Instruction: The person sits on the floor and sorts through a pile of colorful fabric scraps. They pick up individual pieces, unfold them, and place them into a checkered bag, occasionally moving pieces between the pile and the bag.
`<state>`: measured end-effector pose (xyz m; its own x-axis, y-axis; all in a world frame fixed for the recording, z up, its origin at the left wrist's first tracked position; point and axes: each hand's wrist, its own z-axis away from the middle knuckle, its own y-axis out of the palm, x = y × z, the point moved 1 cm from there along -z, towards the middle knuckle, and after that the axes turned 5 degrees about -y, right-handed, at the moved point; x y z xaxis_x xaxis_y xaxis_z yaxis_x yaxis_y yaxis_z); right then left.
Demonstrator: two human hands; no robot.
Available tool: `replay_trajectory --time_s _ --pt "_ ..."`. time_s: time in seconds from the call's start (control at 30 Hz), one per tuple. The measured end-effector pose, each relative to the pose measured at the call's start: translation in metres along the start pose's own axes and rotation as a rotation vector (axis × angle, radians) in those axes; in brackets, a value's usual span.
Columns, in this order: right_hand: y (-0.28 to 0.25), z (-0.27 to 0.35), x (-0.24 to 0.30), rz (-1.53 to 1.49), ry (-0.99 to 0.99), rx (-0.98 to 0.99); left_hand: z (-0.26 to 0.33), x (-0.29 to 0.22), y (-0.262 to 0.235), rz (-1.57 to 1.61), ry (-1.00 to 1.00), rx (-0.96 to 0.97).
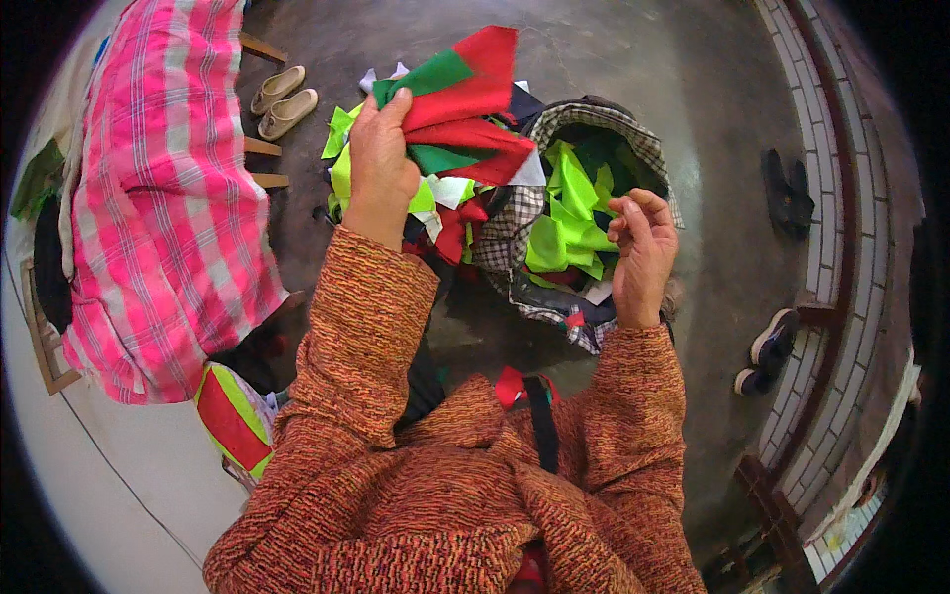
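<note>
My left hand (381,163) is closed on red and green cloth pieces (470,94), which fan out to the right of my thumb. They hang above a heap of fabric scraps in neon yellow, white and red. Over the right side of an open checked cloth bag (510,223), my right hand (643,247) has its fingers curled and the thumb against them. Anything pinched there is too small to make out. Neon yellow-green scraps (569,213) lie inside the bag, just left of those fingertips.
A pink plaid cloth (168,198) drapes over furniture on the left, with beige shoes (287,104) beside its legs. A neon yellow and red striped item (235,421) sits at lower left. Dark slippers (789,193) and dark shoes (770,348) lie along the white-brick edge (816,198) at right.
</note>
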<state>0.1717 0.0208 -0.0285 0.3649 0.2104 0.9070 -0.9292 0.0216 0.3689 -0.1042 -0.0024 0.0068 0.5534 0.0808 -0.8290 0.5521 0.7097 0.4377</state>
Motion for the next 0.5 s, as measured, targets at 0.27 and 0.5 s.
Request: replay_trajectory --time_s 0.27,0.5 --pt "-0.002 -0.004 -0.002 0.06 -0.029 -0.014 -0.02 -0.021 -0.04 -0.355 0.359 -0.367" --pt "-0.017 -0.013 -0.007 0.146 -0.089 -0.086 -0.006 -0.018 -0.015 -0.531 0.527 -0.337"
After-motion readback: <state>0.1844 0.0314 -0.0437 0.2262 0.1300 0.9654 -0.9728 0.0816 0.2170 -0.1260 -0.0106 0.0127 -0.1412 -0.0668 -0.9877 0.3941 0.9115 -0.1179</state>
